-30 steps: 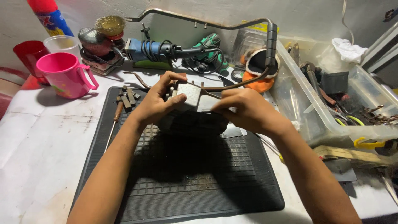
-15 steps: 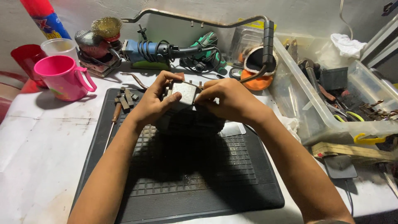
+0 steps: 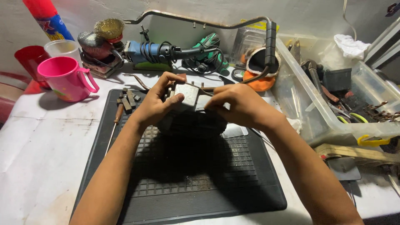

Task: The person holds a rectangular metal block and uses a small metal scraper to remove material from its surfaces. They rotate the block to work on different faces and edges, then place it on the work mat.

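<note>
Grey metal block [image 3: 186, 93], squarish, sits on top of a dark motor-like body [image 3: 191, 123] at centre frame, upper part of the black ribbed mat [image 3: 196, 187]. Left hand [image 3: 156, 104] closed on block's left side: thumb across its front face, fingers curled over the back. Right hand [image 3: 239, 106] closed on block's right edge w/ fingertips pinched; a thin wire runs from the block top under this hand. Dark body largely hidden by both hands and in shadow; detail not readable.

Surroundings, on white table [image 3: 46, 158]:
- Pink mug [image 3: 66, 79], upper left, handle facing right; red cup [image 3: 29, 60] and clear cup [image 3: 62, 49] just behind it.
- Screwdriver [image 3: 114, 127] lying at mat's left edge, beside small loose metal bits [image 3: 128, 99] on mat's upper left corner.
- Blue angle grinder [image 3: 152, 54] w/ coiled cord, top centre; wire cup brush [image 3: 109, 29] left of it; green power tool [image 3: 208, 52] to its right.
- Bent metal bar [image 3: 200, 21] w/ black handle grip arching across top of frame.
- Clear plastic bin [image 3: 308, 104], right side, holding pliers and mixed parts; white rag [image 3: 352, 43] at its far end.
</note>
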